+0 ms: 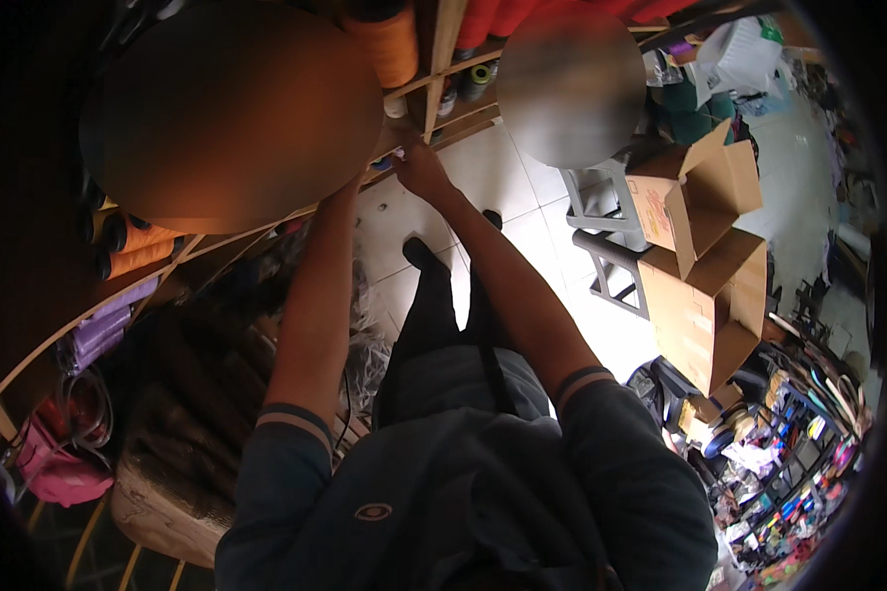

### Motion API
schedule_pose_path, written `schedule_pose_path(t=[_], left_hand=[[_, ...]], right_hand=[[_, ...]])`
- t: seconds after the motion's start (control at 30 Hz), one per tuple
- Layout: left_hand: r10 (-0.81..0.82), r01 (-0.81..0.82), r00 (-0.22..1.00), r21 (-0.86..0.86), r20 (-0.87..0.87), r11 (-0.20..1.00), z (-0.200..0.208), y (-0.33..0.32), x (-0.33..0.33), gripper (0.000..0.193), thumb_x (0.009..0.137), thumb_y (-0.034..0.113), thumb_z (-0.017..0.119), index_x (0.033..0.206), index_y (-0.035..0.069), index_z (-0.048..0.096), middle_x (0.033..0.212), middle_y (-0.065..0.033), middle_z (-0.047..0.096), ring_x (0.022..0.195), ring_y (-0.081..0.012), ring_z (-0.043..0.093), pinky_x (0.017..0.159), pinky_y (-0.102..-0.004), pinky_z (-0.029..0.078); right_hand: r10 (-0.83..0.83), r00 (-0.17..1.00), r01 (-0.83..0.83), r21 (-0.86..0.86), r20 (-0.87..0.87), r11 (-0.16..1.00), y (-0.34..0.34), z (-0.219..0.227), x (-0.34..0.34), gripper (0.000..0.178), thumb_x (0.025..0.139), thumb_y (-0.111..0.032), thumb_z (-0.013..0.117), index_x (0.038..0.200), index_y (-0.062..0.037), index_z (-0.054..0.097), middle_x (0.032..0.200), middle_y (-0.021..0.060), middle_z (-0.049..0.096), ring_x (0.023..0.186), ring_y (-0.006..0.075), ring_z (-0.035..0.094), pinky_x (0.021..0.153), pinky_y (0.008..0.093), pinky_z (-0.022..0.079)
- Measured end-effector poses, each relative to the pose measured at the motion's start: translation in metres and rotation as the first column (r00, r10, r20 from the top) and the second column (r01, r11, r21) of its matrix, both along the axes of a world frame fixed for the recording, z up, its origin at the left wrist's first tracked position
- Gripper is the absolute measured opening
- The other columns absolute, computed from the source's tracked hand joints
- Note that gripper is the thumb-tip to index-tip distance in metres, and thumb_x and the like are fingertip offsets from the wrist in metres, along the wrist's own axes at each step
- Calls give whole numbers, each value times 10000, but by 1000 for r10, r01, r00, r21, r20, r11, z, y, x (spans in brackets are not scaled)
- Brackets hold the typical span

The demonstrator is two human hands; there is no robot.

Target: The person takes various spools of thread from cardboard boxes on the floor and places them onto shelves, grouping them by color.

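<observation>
Reaching to the wooden thread shelf, the right hand has its fingers curled near a cream thread spool; I cannot tell whether they pinch anything. Blur hides most of the left hand, its grip unreadable, near an orange thread cone.

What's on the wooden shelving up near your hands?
A large orange spool and smaller spools show; the right hand covers what's behind it, and blurring hides more.
</observation>
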State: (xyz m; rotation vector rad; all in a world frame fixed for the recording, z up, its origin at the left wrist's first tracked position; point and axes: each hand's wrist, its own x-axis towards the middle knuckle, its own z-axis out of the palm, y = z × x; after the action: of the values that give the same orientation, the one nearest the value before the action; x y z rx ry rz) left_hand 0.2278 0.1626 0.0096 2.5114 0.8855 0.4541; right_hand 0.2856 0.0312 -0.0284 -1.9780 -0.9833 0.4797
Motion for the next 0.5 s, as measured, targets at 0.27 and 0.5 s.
schedule_pose_path(t=[0.27,0.5], left_hand=[[-34,48,998,301,-49,952,21,-55,-25,610,795,362,636,1278,50,432,1198,-232,440,1119,-420,404,943,-540,300],[-300,306,952,211,-63,928,23,-195,-28,233,794,263,626,949,94,586,1007,-122,506,960,-339,464,802,-467,356]], right_hand=[[-4,954,17,43,-301,999,-154,75,-6,477,820,-63,599,1268,-37,438,1218,179,486,968,289,580,793,327,514],[-565,775,590,4,-284,807,-346,89,24,437,826,-124,605,1229,-23,470,1170,185,506,812,249,628,754,328,508]])
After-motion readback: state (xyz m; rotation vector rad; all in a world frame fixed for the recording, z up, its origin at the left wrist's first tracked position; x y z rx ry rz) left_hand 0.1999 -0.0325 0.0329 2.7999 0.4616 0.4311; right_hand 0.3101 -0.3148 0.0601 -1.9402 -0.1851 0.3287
